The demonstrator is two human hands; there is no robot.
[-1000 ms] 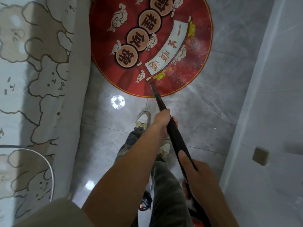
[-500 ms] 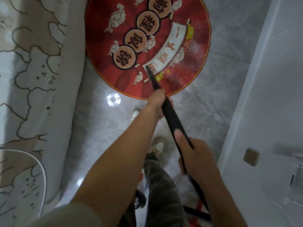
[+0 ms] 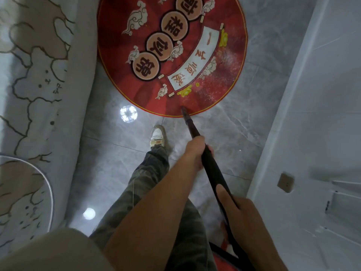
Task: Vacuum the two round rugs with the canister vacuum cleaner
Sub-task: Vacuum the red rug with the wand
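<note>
A round red rug (image 3: 224, 79) with printed characters, clouds and a white scroll lies on the grey tile floor ahead of me. White dust speckles its right side. The black vacuum wand (image 3: 212, 169) slants from lower right up to the rug, and its narrow tip (image 3: 183, 110) touches the rug's near edge. My left hand (image 3: 195, 151) grips the wand partway down. My right hand (image 3: 240, 214) grips it lower, thumb lying along the tube. A black hose and a bit of the red canister (image 3: 224, 259) show at the bottom edge.
A bed with a cream cartoon-print cover (image 3: 39, 94) runs along the left. A white wall and door (image 3: 322, 133) close in the right, with a brass plate (image 3: 285, 182). My leg and white shoe (image 3: 157, 136) stand just short of the rug.
The wand tip has drawn back from beside the white scroll to the rug's near edge, and both hands came back toward me with it. My left foot now stands forward.
</note>
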